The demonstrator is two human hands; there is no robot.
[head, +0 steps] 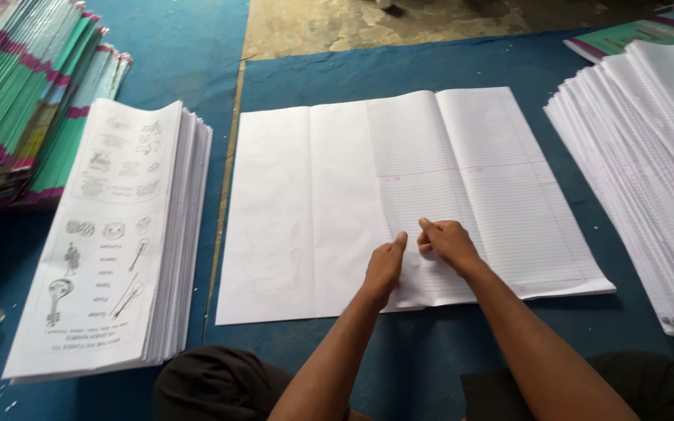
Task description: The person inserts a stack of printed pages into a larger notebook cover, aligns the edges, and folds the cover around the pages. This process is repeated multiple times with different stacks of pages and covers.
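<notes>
Two large sheets lie side by side on the blue mat: a plain white sheet on the left and a ruled, creased sheet overlapping its right part. My left hand rests with curled fingers on the near part of the ruled sheet, beside its centre fold. My right hand sits just to its right, fingers bent, pressing or pinching the paper at the fold. Whether either hand actually grips the paper I cannot tell. Both forearms reach in from the bottom edge.
A tall stack of printed picture sheets stands at the left, with piled green and pink notebook covers behind it. A thick stack of ruled sheets fills the right side. Bare concrete floor shows at the top. My knees are at the bottom.
</notes>
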